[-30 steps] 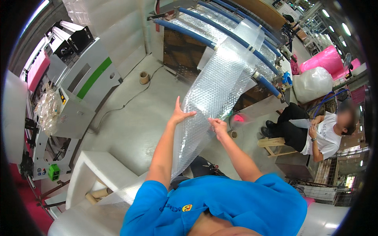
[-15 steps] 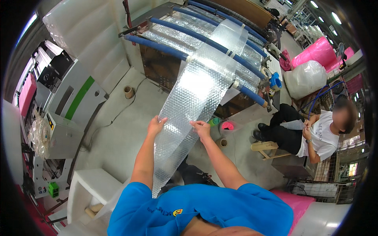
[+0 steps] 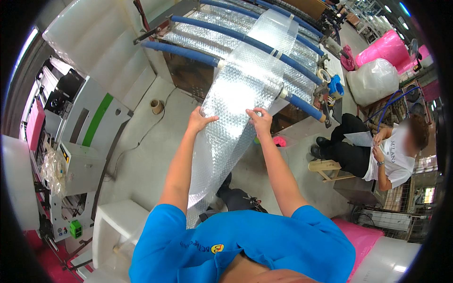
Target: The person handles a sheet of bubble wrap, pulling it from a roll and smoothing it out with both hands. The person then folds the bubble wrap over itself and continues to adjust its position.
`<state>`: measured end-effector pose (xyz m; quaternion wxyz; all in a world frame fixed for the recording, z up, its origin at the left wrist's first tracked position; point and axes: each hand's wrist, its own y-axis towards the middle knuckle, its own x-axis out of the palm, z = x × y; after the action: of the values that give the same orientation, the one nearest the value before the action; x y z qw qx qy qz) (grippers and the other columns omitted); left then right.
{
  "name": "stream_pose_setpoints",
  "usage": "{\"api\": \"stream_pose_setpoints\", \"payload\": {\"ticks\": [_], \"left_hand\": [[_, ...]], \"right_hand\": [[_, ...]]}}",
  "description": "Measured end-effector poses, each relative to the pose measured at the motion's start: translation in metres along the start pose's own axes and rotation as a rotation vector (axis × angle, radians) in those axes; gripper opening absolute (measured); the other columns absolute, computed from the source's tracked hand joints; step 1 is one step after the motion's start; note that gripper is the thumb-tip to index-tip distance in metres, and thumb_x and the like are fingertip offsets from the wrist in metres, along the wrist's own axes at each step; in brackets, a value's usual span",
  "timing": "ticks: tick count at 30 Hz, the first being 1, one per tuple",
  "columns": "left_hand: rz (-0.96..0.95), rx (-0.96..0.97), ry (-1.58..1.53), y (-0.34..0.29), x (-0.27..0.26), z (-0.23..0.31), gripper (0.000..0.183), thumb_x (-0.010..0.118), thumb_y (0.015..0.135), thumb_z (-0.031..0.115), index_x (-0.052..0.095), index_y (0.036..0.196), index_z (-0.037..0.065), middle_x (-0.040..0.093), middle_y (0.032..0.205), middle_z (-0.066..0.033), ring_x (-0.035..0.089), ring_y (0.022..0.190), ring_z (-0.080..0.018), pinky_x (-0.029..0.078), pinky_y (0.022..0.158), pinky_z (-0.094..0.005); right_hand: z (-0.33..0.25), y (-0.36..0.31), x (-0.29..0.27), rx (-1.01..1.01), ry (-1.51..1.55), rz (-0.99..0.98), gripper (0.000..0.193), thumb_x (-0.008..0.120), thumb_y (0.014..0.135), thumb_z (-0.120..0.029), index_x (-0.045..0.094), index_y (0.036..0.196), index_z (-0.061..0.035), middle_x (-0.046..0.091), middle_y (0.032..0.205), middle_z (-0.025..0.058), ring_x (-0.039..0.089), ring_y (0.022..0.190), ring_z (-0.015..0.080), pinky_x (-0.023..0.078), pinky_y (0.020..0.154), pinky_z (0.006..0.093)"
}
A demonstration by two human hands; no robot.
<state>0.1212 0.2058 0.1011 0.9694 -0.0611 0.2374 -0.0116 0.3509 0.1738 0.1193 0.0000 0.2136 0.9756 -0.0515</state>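
A long strip of clear bubble wrap [image 3: 231,101] runs down from blue-covered rollers [image 3: 302,105] toward my body, its lower part slack and folded. At its left edge is my left hand [image 3: 200,120], thumb stretched over the film and fingers hidden at or beneath the edge. My right hand [image 3: 261,122] pinches the opposite edge at about the same height, with thumb and forefinger close together. Both arms reach forward. The strip's lower end hangs between my forearms and passes out of sight near my blue shirt.
To the right a seated person [image 3: 396,151] handles a piece of film. Beyond lie a pink roll [image 3: 382,49] and a white bundle [image 3: 373,82]. A grey machine [image 3: 89,137] stands at left, a cardboard core [image 3: 157,106] on the floor. Tape rolls [image 3: 323,75] sit beside the rollers.
Both hands have moved farther up the strip, toward the rollers, and slightly right. The strip's lower part has become more slack and folded. My view has shifted slightly.
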Motion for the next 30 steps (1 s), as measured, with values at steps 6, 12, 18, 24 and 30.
{"api": "stream_pose_setpoints", "payload": {"ticks": [6,12,18,24,30], "left_hand": [[-0.378,-0.231,-0.018,-0.048,-0.009,-0.056,0.076,0.08,0.046,0.037,0.05,0.102,-0.005,0.059,0.093,-0.0131,0.056,0.086,-0.0205,0.043,0.078,-0.0292],[-0.154,-0.26,0.07,-0.106,-0.01,-0.095,0.079,0.076,0.053,0.041,0.041,0.107,-0.004,0.059,0.089,-0.0147,0.056,0.087,-0.023,0.043,0.078,-0.0329],[0.204,-0.232,0.202,-0.152,-0.033,-0.065,0.052,0.064,0.066,0.044,0.042,0.098,0.01,0.057,0.071,-0.0151,0.056,0.072,-0.0313,0.042,0.063,-0.0384],[0.24,-0.245,0.154,-0.157,-0.072,-0.059,0.041,0.057,0.071,0.046,0.052,0.072,0.005,0.058,0.068,-0.0144,0.056,0.067,-0.0291,0.042,0.059,-0.0379],[0.029,-0.124,-0.046,-0.167,-0.087,-0.07,0.046,0.064,0.064,0.049,0.056,0.072,0.004,0.058,0.07,-0.0122,0.057,0.068,-0.019,0.044,0.06,-0.0318]], "right_hand": [[0.063,-0.098,-0.002,0.146,-0.224,-0.216,0.02,0.07,0.066,-0.016,0.061,0.078,-0.0019,0.057,0.068,0.0001,0.05,0.059,0.0066,0.04,0.052,0.0203],[0.077,-0.179,0.005,0.306,-0.171,-0.262,0.02,0.069,0.068,-0.021,0.062,0.072,-0.0028,0.055,0.063,-0.0012,0.046,0.052,0.0045,0.036,0.047,0.0194],[0.059,-0.192,0.007,0.336,-0.099,-0.207,0.021,0.07,0.067,-0.021,0.06,0.067,-0.003,0.05,0.054,-0.0023,0.043,0.044,0.0048,0.033,0.04,0.0188],[0.027,-0.209,0.012,0.266,-0.031,-0.178,0.022,0.07,0.067,-0.022,0.06,0.067,-0.0022,0.051,0.054,-0.002,0.042,0.042,0.0052,0.032,0.039,0.0185],[0.016,-0.222,0.01,0.189,0.003,-0.161,0.021,0.069,0.068,-0.025,0.061,0.072,-0.0058,0.054,0.063,-0.0035,0.044,0.05,0.0042,0.033,0.043,0.0175]]}}
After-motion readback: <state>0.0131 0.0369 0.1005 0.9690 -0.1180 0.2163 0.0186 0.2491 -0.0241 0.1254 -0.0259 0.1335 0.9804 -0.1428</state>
